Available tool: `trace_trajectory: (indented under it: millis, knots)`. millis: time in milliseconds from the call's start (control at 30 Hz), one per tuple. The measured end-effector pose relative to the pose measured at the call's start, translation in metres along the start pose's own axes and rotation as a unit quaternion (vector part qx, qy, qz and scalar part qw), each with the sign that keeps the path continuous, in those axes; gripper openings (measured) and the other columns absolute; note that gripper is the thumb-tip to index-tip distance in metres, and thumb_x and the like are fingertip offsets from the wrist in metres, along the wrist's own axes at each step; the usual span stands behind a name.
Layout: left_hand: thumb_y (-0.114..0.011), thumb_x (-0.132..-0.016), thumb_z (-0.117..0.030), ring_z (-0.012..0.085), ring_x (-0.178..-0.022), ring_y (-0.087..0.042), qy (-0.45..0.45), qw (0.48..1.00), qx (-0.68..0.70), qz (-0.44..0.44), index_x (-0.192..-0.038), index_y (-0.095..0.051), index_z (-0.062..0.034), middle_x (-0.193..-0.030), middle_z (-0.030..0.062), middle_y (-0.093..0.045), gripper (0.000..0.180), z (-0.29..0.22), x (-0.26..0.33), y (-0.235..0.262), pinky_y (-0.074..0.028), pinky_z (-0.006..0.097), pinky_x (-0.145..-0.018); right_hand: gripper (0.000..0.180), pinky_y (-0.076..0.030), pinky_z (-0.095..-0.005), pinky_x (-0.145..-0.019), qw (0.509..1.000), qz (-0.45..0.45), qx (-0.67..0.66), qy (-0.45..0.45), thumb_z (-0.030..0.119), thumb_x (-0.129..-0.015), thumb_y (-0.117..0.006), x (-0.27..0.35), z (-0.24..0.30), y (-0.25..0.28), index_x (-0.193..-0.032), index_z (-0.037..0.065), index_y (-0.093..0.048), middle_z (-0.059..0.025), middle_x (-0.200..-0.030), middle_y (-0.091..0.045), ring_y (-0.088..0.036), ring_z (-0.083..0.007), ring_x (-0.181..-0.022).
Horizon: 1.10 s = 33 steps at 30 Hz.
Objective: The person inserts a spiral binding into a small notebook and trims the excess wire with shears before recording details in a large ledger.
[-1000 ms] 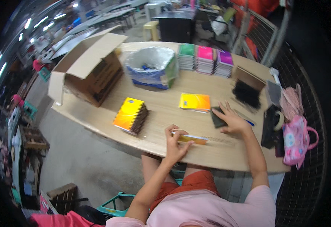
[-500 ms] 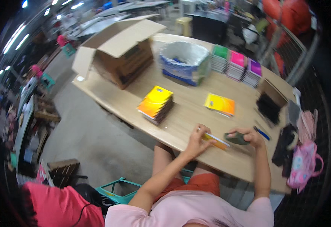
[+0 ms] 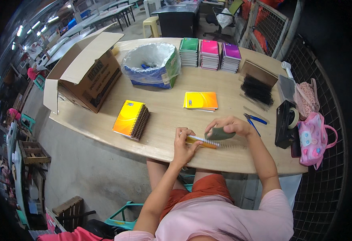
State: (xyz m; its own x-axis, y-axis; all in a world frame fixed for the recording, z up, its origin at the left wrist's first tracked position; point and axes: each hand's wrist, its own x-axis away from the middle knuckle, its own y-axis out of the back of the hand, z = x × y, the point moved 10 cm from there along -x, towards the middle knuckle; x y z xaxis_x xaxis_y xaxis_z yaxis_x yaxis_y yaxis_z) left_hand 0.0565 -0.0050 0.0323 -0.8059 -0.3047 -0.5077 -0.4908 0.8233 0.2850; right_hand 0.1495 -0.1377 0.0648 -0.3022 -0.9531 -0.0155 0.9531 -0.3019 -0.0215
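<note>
My left hand (image 3: pixel 185 145) is closed round a small yellow-orange notebook (image 3: pixel 209 145), held on edge near the table's front with its spine up. A thin spiral wire (image 3: pixel 236 146) runs along that spine and sticks out past its right end. Just above the spine, my right hand (image 3: pixel 235 125) grips a dark green, flat, curved pad (image 3: pixel 221 133); whether the pad touches the wire I cannot tell. Beyond my hands lies a small pile of yellow notebooks (image 3: pixel 200 100). A taller stack of spiral-bound yellow notebooks (image 3: pixel 129 117) stands to the left.
An open cardboard box (image 3: pixel 103 80) and a plastic-lined bin (image 3: pixel 170 71) stand at the back left. Green, pink and purple notebook stacks (image 3: pixel 209 56) line the far edge. To the right are black wire coils (image 3: pixel 257 89), blue-handled pliers (image 3: pixel 257 119), a tape dispenser (image 3: pixel 284 124) and a pink bag (image 3: pixel 310 138).
The view has swung, so the table's things appear farther left. My right hand with the green pad has come closer to the notebook's spine, now over it. The protruding wire shows more clearly.
</note>
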Motion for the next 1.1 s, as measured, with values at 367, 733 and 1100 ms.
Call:
trace_trajectory:
  millis: [367,733,1100]
  knots:
    - [-0.078,-0.073,-0.004,0.0218,-0.088,-0.052,0.031,0.999,0.022,0.021,-0.102,-0.051,-0.0040,-0.095,0.0085,-0.050,0.040,0.012,0.005,-0.001,-0.044,0.033,-0.080,0.034,-0.047,-0.0327,-0.091,0.933,-0.061,0.349,-0.066,0.031,-0.085,-0.070,-0.017,-0.014,0.005,-0.098,0.000,-0.073,-0.0135,-0.112,-0.066,-0.062,-0.0238,-0.104]
    - [-0.062,-0.084,0.010,0.0124,-0.095,-0.057,0.183,0.919,0.348,0.017,-0.109,-0.049,-0.0037,-0.102,0.0046,-0.056,0.030,0.059,0.010,0.001,-0.047,0.027,-0.089,0.030,-0.046,-0.0334,-0.091,0.968,-0.089,0.233,-0.022,0.026,-0.085,-0.069,-0.030,-0.015,0.016,-0.098,0.000,-0.073,-0.0114,-0.112,-0.067,-0.061,-0.0220,-0.104]
    - [-0.062,-0.084,0.011,0.0121,-0.090,-0.058,0.181,0.902,0.391,-0.013,-0.112,-0.045,-0.0052,-0.097,0.0061,-0.057,0.037,0.063,0.010,0.003,-0.051,0.025,-0.081,0.033,-0.047,-0.0316,-0.088,0.977,-0.013,0.212,0.001,0.029,-0.087,-0.068,-0.048,-0.007,-0.015,-0.099,-0.001,-0.072,-0.0122,-0.111,-0.068,-0.062,-0.0188,-0.099]
